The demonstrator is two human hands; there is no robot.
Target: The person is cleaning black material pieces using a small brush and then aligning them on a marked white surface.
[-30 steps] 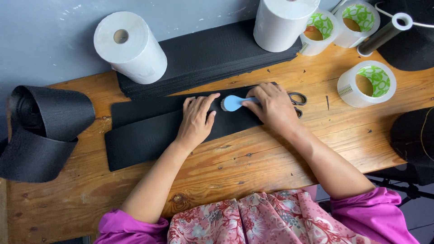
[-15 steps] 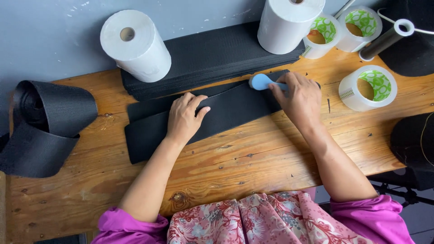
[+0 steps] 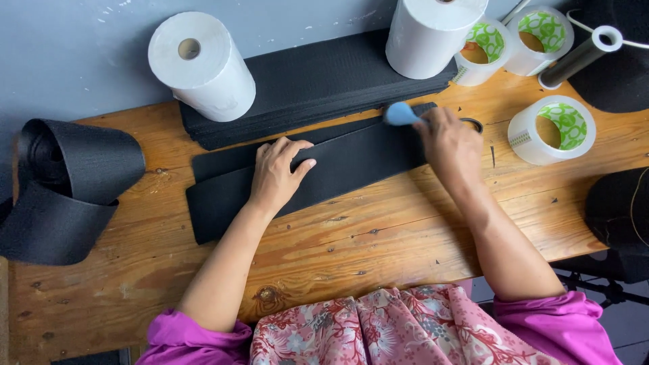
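Closest, leaning over the near edge of the worn wooden desk (image 3: 378,236) in bright pink sleeves and a floral garment. Pressing the left hand (image 3: 276,177) flat, fingers spread and closed on nothing, onto the long black strip of woven webbing (image 3: 338,169) lying slantwise across the middle of the desk. Curling the right hand (image 3: 454,145) around a small light-blue handled tool (image 3: 401,114) at the strip's right end, with the tool's working tip blurred and hard to make out. Judging the webbing as light, limp and slightly grippy, likely best pinned flat under a palm or taken by an edge near one end. Resting further back: a stack of similar black strips (image 3: 318,84) along the far edge, two white paper rolls (image 3: 199,64), clear tape rolls with green cores (image 3: 551,128) toward the far right corner, and a loose black webbing coil (image 3: 61,182) at the left edge.
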